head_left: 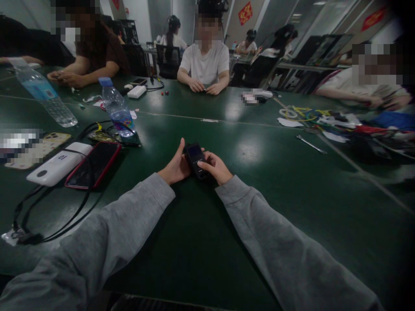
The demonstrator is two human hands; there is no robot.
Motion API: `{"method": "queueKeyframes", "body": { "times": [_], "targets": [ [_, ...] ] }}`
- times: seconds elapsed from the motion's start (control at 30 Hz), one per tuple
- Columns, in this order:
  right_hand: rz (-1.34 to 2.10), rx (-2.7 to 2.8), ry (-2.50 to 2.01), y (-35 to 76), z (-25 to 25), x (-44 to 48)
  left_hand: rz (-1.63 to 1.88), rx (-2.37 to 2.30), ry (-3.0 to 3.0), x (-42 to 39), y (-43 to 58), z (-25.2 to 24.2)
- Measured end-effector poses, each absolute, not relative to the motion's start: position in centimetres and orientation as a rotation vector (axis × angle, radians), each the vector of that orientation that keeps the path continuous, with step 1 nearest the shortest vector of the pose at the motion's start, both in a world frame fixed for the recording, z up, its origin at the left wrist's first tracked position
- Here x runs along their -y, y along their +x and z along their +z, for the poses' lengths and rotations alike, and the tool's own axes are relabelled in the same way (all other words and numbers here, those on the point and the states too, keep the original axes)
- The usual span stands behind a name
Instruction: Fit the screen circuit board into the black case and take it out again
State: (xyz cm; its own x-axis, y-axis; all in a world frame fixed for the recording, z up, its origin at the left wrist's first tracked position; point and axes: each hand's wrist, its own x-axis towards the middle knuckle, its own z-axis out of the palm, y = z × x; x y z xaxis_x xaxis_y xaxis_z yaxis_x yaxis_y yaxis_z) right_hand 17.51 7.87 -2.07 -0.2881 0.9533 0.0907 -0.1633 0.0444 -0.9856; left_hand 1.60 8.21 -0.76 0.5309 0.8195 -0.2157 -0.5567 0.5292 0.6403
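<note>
A small black handheld device (195, 153) with a dark screen and several keys is held upright, tilted slightly back, just above the green table (201, 233). My left hand (178, 166) cradles its left side; the thumb points up, away from the casing, and the other fingers are mostly hidden behind it. From the right, my right hand (218, 168) grips the device, thumb pressed on the keys below the screen.
To the left lie a white power bank (60, 164), a red-edged phone (94, 166), black cables (65, 235) and water bottles (118, 110). A wrench (311, 144) and a heap of tangled cables (353, 125) are on the right. Across the table sits a person in white (205, 65).
</note>
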Motion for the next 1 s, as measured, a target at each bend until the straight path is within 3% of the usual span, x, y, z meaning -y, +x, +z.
{"method": "queueKeyframes", "body": {
  "times": [0.73,1.0],
  "targets": [
    [1.439,1.388,-0.927,17.0,-2.2,-7.6,0.912,-0.464,0.47,-8.0,1.3,-0.4],
    [1.015,1.586,-0.977,16.7,-3.1,-6.8,0.981,-0.476,0.434,-8.0,1.2,-0.3]
  ]
}}
